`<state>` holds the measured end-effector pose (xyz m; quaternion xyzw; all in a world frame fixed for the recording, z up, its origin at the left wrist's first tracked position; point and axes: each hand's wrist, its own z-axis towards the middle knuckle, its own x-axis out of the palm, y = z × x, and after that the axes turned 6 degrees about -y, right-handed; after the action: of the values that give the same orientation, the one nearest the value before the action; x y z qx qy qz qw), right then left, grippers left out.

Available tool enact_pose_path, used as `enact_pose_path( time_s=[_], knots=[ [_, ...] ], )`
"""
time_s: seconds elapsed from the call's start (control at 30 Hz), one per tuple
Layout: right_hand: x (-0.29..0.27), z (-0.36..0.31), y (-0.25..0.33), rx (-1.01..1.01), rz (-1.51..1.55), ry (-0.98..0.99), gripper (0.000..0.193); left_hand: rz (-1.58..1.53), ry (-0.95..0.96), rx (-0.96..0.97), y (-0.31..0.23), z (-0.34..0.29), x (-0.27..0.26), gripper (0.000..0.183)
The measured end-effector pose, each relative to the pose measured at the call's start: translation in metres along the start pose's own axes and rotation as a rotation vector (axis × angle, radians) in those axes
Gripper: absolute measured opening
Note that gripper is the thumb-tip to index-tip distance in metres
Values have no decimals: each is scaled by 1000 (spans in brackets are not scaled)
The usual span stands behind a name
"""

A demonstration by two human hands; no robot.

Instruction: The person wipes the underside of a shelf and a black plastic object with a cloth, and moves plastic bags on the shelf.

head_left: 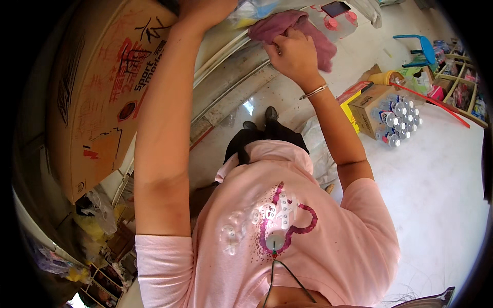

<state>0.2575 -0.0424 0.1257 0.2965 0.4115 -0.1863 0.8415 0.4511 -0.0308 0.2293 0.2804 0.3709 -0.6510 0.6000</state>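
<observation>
Two arms (164, 128) reach out: left hand (208, 12), elbow nearly straight, beside a big carton (97, 108), fingers cut off, grip unclear; right hand (295, 57), elbow bent, fingers bunched on a mauve cloth (275, 26) near pink-capped bottles (331, 24).

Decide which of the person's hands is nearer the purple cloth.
Right: the right hand holds the purple cloth; the left hand is left of it, partly out of frame.

Left hand (206, 11): cut off by the top edge, fingers out of view
Right hand (297, 55): fingertips hidden against the cloth (322, 47)
Cardboard box (97, 118): upper end cut off, one side behind the left arm (167, 113)
Shelf goods (468, 74): too small to tell
</observation>
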Motion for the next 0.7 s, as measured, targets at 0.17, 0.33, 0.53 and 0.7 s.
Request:
enact_pose_path(
  time_s=[0.17,0.33,0.53,0.7],
  knots=[
    [-41,5,-3,5,69,-134,27,-30,-23,0,12,-1,12,42],
    [-60,-9,0,688,1250,-77,35,13,-84,59,13,-2,19,38],
    [-24,-32,68,541,1267,55,28,-13,-104,74,17,-4,7,32],
    [27,-53,97,297,810,-7,20,-54,-59,46,5,-2,9,32]
  ],
)
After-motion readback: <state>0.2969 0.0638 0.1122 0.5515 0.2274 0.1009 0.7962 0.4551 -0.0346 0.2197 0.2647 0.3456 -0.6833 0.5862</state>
